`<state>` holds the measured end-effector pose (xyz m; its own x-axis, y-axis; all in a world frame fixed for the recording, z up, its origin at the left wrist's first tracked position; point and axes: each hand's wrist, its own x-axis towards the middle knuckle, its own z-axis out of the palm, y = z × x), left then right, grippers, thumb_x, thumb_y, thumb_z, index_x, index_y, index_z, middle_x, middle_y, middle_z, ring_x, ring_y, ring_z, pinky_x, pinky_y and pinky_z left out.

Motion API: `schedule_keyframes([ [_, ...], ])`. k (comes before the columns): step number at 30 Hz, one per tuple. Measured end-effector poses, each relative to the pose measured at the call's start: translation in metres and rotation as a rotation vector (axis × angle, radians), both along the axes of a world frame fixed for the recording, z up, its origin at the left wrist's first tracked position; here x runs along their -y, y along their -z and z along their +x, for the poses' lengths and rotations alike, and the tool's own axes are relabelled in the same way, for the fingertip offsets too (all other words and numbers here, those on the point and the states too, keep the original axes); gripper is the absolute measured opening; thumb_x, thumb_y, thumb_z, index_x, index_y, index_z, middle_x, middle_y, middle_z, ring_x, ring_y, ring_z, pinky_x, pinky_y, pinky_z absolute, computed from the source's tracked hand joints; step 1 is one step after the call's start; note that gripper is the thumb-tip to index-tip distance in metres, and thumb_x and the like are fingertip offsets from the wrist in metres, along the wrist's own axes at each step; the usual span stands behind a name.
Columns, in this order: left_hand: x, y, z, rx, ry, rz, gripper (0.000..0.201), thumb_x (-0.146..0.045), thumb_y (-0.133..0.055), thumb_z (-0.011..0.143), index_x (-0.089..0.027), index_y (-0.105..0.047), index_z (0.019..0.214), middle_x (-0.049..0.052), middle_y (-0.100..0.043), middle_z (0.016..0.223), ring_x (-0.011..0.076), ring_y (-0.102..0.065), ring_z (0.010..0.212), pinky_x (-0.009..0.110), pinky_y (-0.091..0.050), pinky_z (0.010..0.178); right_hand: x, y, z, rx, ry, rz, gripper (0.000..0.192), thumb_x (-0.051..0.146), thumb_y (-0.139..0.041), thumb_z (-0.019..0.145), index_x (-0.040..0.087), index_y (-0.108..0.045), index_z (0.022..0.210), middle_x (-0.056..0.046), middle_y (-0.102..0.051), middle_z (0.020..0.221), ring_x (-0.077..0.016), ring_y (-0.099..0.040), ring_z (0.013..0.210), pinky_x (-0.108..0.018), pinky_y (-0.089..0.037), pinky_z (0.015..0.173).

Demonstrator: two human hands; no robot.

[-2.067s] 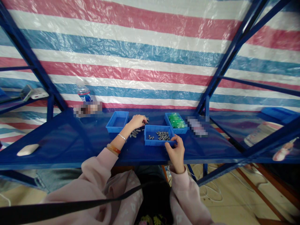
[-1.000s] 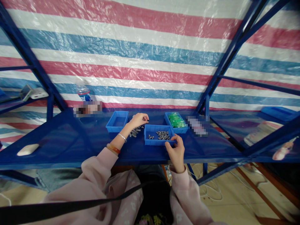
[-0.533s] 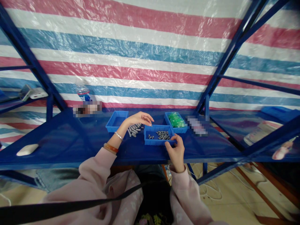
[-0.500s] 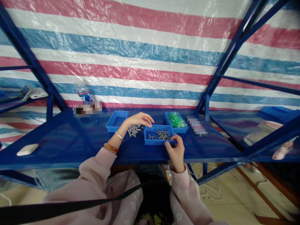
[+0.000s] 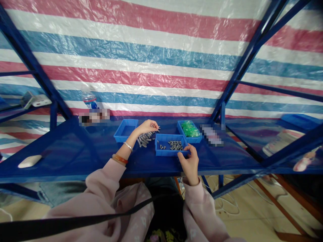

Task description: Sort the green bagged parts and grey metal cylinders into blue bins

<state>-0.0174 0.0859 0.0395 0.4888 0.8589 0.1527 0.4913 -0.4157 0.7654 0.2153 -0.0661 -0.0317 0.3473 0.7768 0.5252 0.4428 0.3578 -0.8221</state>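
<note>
Short grey metal cylinders, smooth and glinting, in a loose heap on the glossy blue surface. At the far right of the heap, the left hand, fingers bent close together at smaller metal pieces; impossible to tell whether pinching one. Spread around the near right corner of a rectangular blue plastic bin, touching it, thumb and fingers of the right hand. Inside, stubby metal parts, mostly clustered toward the right. Just behind, a second bin with shiny green packets; left of the heap, a third bin. Partly in front of the heap, the left hand. Farther away, a clear bottle, a rounded white object and wrinkled striped sheeting.
</note>
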Motion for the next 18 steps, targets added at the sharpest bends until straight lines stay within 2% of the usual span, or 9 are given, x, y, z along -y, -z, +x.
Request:
schedule_keyframes([
  [3,0.0,0.002,-0.004,-0.099,-0.007,0.033,0.01,-0.012,-0.067,0.066,-0.012,-0.071,0.075,0.004,-0.072,0.074,0.0169,-0.066,0.073,0.026,-0.049,0.071,0.0,0.0,0.0,0.009,0.005,-0.001,0.015,0.029,-0.06,0.071,0.023,-0.049,0.078,-0.003,-0.057,0.087,-0.0283,-0.053,0.11,-0.037,-0.044,0.083],
  [9,0.008,-0.006,-0.006,-0.373,0.132,-0.09,0.025,-0.014,-0.071,0.059,-0.015,-0.073,0.084,0.002,-0.074,0.078,0.0187,-0.067,0.074,0.024,-0.049,0.067,0.001,0.001,0.0,0.007,0.004,-0.009,0.014,0.028,-0.06,0.071,0.023,-0.05,0.078,-0.004,-0.057,0.09,-0.029,-0.052,0.114,-0.037,-0.043,0.084],
  [13,0.014,-0.01,-0.001,-0.501,0.118,-0.036,0.024,-0.012,-0.072,0.058,-0.017,-0.073,0.081,0.0,-0.073,0.079,0.0166,-0.067,0.075,0.02,-0.045,0.062,0.001,0.001,0.001,0.007,0.0,-0.014,0.014,0.028,-0.06,0.07,0.023,-0.05,0.077,-0.004,-0.056,0.09,-0.0296,-0.052,0.115,-0.037,-0.043,0.083],
  [18,0.015,-0.009,0.002,-0.546,0.09,-0.011,0.02,-0.008,-0.067,0.062,-0.018,-0.074,0.077,-0.002,-0.072,0.072,0.0138,-0.066,0.069,0.018,-0.044,0.06,0.0,0.001,0.0,0.003,-0.001,-0.015,0.014,0.028,-0.06,0.071,0.023,-0.05,0.078,-0.004,-0.056,0.09,-0.0304,-0.051,0.116,-0.038,-0.043,0.083],
])
